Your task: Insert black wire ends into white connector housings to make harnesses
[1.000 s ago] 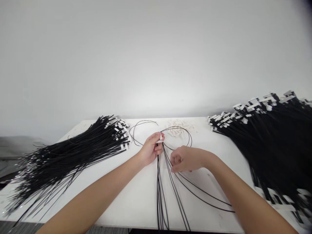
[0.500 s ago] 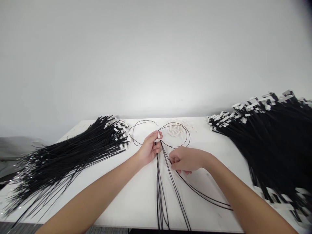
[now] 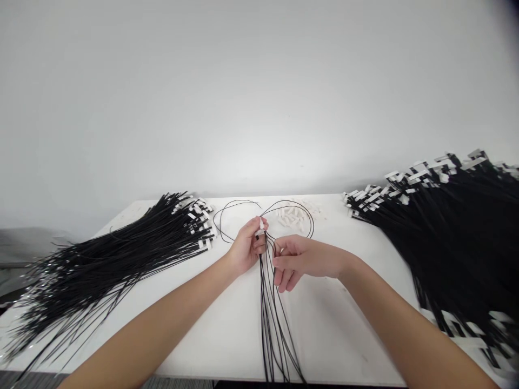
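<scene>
Wire strands gathered at the white connector

Your left hand point(image 3: 246, 247) pinches the white connector point(image 3: 260, 227) between thumb and fingertips; thin black wires point(image 3: 267, 313) run from it down to the near edge of the table point(image 3: 324, 335). Your right hand point(image 3: 298, 260) touches the strands just below that pinch, fingers half curled; can't tell if it grips. My read: hold the pinch firm, comb the strands parallel, mind the loops point(image 3: 237, 201) behind your knuckles. Left pile point(image 3: 121, 259) and right pile point(image 3: 454, 237) sit well apart

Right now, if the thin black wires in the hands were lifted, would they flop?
Likely floppy yet springy: the black wires curve into loops beyond the left hand. Probably light, being thin. They fan apart, so may tangle.
</scene>
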The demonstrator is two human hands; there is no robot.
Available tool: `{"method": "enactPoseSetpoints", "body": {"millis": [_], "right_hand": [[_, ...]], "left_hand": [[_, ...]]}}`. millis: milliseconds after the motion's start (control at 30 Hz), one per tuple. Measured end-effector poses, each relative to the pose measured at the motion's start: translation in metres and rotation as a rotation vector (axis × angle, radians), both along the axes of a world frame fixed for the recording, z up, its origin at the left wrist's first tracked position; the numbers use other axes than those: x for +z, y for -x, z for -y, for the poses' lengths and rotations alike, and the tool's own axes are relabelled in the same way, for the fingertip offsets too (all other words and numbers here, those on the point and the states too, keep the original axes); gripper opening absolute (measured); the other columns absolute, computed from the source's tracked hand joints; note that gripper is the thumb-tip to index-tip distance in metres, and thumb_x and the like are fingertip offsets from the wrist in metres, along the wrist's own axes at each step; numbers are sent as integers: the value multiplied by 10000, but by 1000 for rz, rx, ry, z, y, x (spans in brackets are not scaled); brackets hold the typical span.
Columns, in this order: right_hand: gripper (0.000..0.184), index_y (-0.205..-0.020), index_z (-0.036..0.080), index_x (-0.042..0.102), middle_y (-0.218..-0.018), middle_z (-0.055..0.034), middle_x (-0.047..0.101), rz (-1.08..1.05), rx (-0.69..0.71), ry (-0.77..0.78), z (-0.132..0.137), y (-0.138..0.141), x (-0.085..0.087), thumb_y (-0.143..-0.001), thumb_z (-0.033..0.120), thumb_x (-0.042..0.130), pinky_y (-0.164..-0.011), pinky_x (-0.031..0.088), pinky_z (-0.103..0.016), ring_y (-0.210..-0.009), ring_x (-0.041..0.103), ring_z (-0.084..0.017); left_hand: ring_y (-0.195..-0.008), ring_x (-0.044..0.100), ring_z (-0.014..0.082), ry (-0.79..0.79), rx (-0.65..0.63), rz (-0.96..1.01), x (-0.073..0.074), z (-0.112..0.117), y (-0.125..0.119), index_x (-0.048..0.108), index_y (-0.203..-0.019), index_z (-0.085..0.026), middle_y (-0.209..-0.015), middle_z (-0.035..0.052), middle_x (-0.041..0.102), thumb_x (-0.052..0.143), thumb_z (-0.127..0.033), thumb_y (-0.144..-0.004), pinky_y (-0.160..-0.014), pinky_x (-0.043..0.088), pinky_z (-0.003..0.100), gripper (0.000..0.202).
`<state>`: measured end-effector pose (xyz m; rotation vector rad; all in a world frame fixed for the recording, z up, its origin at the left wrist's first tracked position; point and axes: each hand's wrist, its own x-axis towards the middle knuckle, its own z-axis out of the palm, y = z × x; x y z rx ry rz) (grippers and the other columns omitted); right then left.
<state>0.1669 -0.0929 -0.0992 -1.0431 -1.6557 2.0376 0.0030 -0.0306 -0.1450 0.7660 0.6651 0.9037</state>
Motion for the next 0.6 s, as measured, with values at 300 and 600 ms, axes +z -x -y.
{"method": "enactPoseSetpoints", "body": {"millis": [300, 600], "right_hand": [[306, -883, 159, 481, -918, -56, 627, 181, 56, -18, -3, -3, -10, -775, 433, 565, -672, 524, -255, -717, 631, -127], [288, -859, 165, 495, -886, -50, 618, 225, -289, -127, -8, 10, -20, -843, 449, 444, -606, 514, -231, -639, 607, -99]], "left_hand": [[-408, 232, -2, 9, -14, -6, 1, 1, 1, 500, -837, -169, -757, -46, 425, 566, -415, -768, -334, 209, 137, 263], [-396, 232, 5, 38, -61, 30, 2, 1, 3, 479, -822, -167, -735, -48, 420, 558, -374, -779, -337, 241, 162, 225]]}}
